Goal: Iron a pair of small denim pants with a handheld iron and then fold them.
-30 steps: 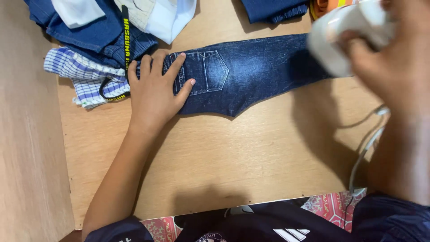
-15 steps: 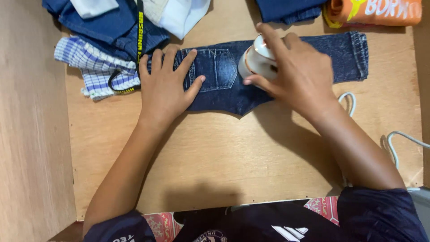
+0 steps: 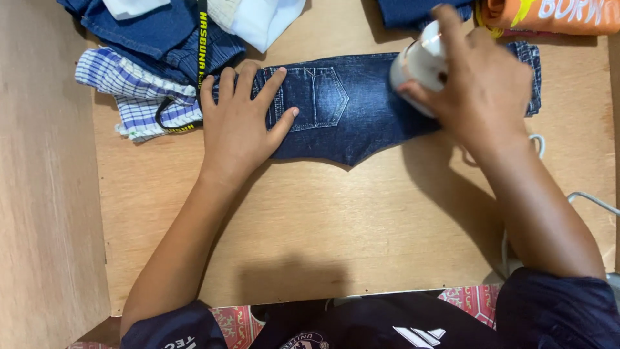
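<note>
A small pair of dark blue jeans (image 3: 352,110) lies folded flat across the far part of a wooden board (image 3: 336,220), back pocket up. My left hand (image 3: 239,126) presses flat on the waist end of the jeans, fingers spread. My right hand (image 3: 481,87) grips a white clothes iron (image 3: 418,64) resting on the leg part of the jeans. The iron's white cord (image 3: 584,197) trails off to the right.
A pile of clothes sits at the far left: a blue checked shirt (image 3: 129,90), denim pieces and a white garment (image 3: 261,19), with a black strap across them. A folded orange garment (image 3: 549,14) and a dark blue one (image 3: 407,10) lie at the far edge.
My right hand brought the iron down onto the jeans near the pocket, then slid it right along the leg. My left hand stayed pressed on the waist end.
</note>
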